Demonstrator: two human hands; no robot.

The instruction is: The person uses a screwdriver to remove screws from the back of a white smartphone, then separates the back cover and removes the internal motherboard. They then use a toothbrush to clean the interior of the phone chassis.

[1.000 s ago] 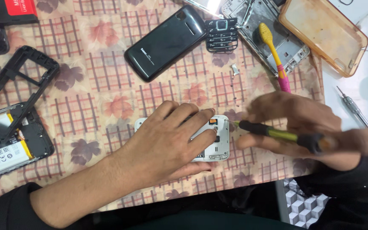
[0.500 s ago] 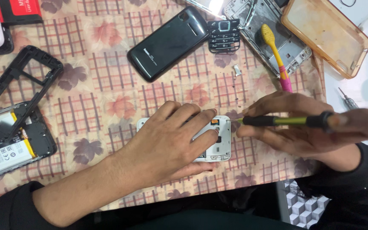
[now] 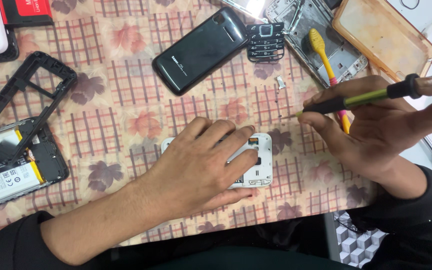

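Head view: screwdriver (image 3: 361,98) crosswise, tip leftward

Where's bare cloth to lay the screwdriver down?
Free: the patch between the black frame, black phone cover and left hand; a smaller strip right of the white phone. Crowded: top right around the keypad and yellow brush.

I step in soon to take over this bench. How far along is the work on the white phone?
Done: the white phone lies opened, its insides showing. In hand: the left hand pins it flat; the right hand holds the screwdriver, tip off the phone. Left: the black cover and keypad lie loose, apart.
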